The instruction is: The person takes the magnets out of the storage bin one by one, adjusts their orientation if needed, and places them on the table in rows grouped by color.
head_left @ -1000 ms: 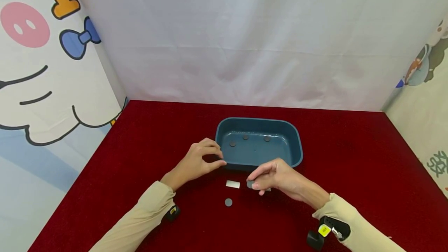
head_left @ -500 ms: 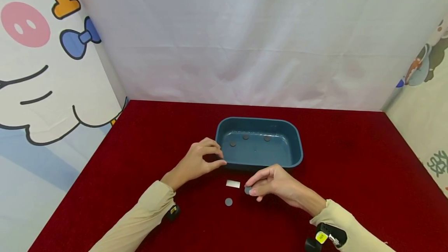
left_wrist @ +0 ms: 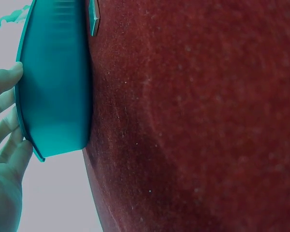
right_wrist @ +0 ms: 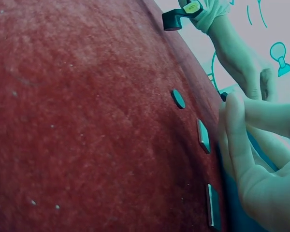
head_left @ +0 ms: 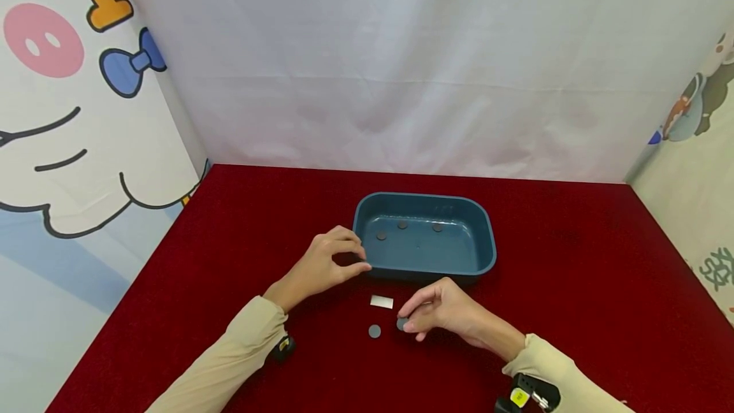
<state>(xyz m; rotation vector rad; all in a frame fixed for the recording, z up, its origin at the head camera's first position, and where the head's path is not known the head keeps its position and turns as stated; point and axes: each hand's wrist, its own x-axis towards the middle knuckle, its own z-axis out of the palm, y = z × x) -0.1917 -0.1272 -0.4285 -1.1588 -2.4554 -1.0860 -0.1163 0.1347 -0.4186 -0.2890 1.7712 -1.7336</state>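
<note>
A blue rectangular plastic basin [head_left: 424,269] stands on the red cloth with several small grey discs [head_left: 402,225] lying inside. My left hand [head_left: 323,263] holds the basin's near-left corner by its rim; the left wrist view shows the thumb and fingers at the rim. My right hand [head_left: 444,314] pinches a grey disc [head_left: 402,324] between thumb and fingers, above the cloth in front of the basin. Another grey disc [head_left: 374,331] lies flat just left of it. Behind that lies a small white rectangular piece [head_left: 381,301]. A second rectangular piece [right_wrist: 212,208] shows in the right wrist view; the right hand hides it from the head view.
Red cloth [head_left: 275,209] covers the table. A pale fabric backdrop [head_left: 401,81] rises behind it, with a cartoon-printed panel [head_left: 86,145] at the left and another printed panel [head_left: 699,209] at the right. The basin takes up the middle of the table.
My right hand has moved toward me and slightly left with the pinched disc, away from the basin. My left hand has stayed at the basin's corner.
</note>
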